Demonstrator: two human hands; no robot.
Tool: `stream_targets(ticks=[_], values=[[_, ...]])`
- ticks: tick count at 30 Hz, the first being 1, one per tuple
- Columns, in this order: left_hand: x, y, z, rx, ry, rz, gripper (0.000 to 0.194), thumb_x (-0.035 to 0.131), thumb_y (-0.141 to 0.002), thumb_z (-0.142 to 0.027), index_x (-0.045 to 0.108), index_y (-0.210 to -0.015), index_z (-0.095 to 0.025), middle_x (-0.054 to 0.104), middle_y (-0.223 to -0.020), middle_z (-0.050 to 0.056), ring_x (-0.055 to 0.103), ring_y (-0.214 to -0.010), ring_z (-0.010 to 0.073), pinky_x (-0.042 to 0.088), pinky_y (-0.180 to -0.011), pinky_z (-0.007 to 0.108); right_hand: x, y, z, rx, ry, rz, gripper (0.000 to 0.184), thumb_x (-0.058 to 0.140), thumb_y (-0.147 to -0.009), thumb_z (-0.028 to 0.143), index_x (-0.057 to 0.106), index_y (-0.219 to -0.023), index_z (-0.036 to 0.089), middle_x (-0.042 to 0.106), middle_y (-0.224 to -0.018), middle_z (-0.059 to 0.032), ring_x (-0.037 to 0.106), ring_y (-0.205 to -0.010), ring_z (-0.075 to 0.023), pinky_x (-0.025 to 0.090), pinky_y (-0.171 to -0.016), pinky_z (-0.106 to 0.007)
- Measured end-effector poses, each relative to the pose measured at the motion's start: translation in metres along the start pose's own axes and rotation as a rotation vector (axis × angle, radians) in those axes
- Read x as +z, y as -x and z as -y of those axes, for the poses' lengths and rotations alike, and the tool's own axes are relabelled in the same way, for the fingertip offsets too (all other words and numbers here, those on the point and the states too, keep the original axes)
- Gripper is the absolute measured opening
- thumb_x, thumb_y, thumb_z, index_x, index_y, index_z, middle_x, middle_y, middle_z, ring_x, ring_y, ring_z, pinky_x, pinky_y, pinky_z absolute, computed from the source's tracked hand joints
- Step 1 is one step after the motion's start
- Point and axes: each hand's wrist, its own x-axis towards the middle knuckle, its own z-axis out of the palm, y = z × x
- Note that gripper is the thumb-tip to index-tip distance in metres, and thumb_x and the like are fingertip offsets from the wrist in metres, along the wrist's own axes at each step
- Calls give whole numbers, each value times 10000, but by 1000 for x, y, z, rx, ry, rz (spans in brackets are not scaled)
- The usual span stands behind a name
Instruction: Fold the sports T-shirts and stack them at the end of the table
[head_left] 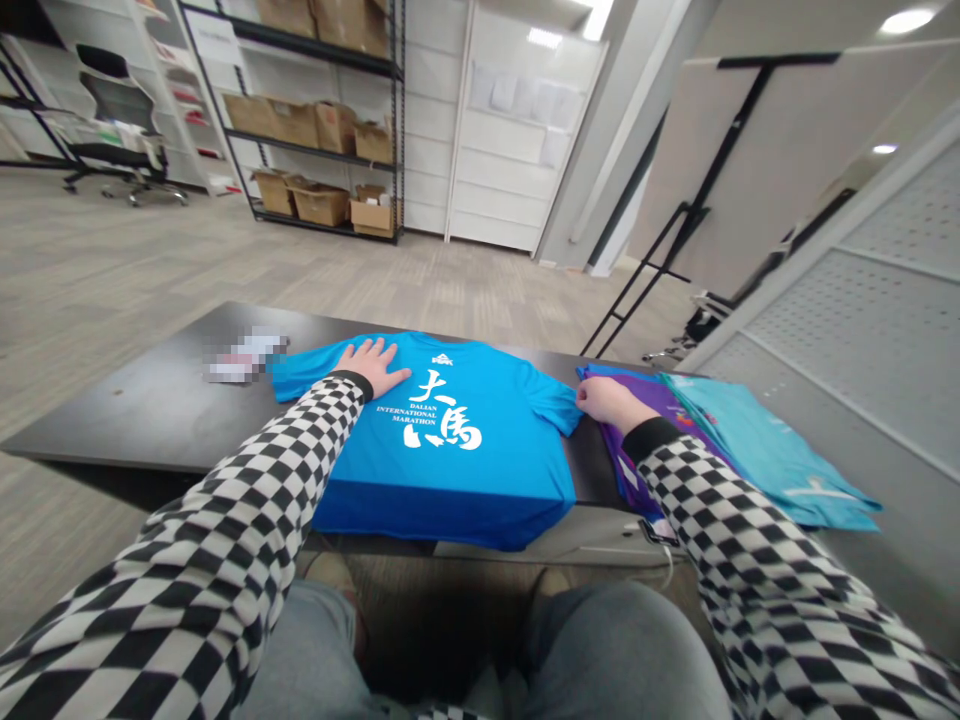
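Left hand: open, flat on shirt, fingers spread, holding nothing.
Right hand: curled against shirt's sleeve; hold unclear.
Blue short-sleeved marathon T-shirt: flat on black tabletop, beside folded purple shirts.

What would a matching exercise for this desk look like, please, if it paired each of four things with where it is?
Things:
1. Left hand
2. Right hand
3. Blue T-shirt
4. Cardboard boxes

Places:
A. On the shelves of a metal rack at the back of the room
B. Spread flat on the upper part of the shirt
C. Resting at the edge of the purple garment pile
D. Lying flat on the black table, white lettering facing up

Pairs: 1-B; 2-C; 3-D; 4-A
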Motion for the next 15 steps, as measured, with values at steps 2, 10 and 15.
stream_targets(ticks=[2, 10, 15], values=[[0, 0, 0, 2, -5, 2, 1056, 263, -1032, -895, 278, -1855, -233, 178, -1930, 118, 166, -1785, 382, 139, -1420, 641, -1, 0, 5, -7, 42, 24, 161, 720, -931, 213, 873, -982, 210, 859, -1056, -140, 804, -980, -307, 604, -898, -379], [2, -2, 3, 1, -4, -2, 1054, 260, -1024, -902, 281, -1854, -254, 187, -1929, 113, 171, -1784, 381, 140, -1422, 625, -20, -11, 2, 11, 140, -35, 367, 507, -1086, 222, 842, -1209, 135, 803, -1291, -281, 769, -1241, -394, 553, -1077, -521], [1, -2, 3, -2, 6, 0, 1049, 280, -1023, -904, 290, -1852, -263, 190, -1928, 107, 170, -1784, 379, 135, -1421, 633, -29, -22, 5, 8, 147, -121, 391, 472, -1103, 228, 803, -1271, 106, 787, -1328, -290, 760, -1245, -402, 526, -1096, -530]])
